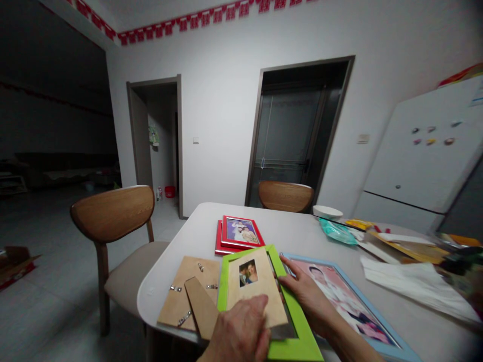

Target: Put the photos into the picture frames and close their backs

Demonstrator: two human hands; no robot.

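Note:
A green picture frame (299,329) lies face down at the near edge of the white table (298,232). A tan card (260,294) with a small photo (248,272) rests in its opening. My left hand (241,332) presses flat on the card's near end, fingers stretched out. My right hand (307,296) lies on the frame's right border, fingers extended toward its top corner. Left of the frame lies a wooden backing board (188,296) with metal clips and a stand. A blue frame (358,306) with a portrait lies right of my right hand.
Two stacked red frames (238,234) lie further back. A white bowl (326,211), a teal packet (337,232), white paper (415,284) and clutter cover the right side. Wooden chairs stand at the left (113,213) and far side (286,195). A white fridge (426,161) stands at right.

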